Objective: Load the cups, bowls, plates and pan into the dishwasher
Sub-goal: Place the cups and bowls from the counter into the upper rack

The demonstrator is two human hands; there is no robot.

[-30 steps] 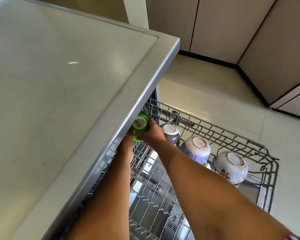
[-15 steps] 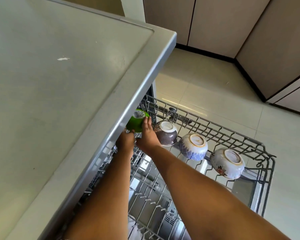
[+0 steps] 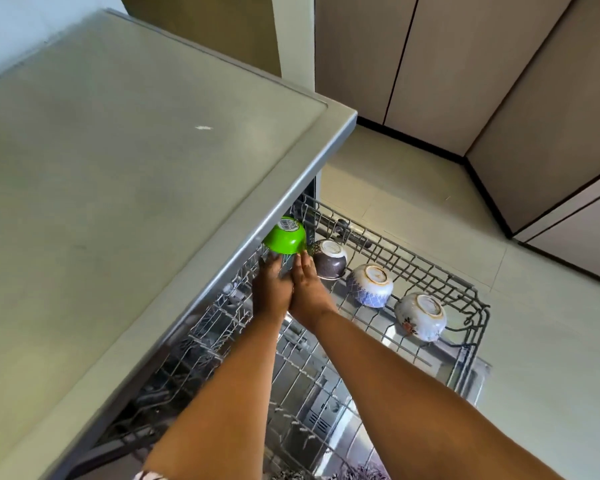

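Green bowl (image 3: 285, 237) and three patterned bowls (image 3: 370, 285) sit upturned in rack (image 3: 471, 344).

Home kitchen, dishwasher rack (image 3: 395, 258), countertop (image 3: 118, 168), cabinets (image 3: 447, 64)

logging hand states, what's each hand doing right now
left hand: open, fingertips at the upside-down green plastic bowl.
right hand: open, fingers touching the same bowl's rim.
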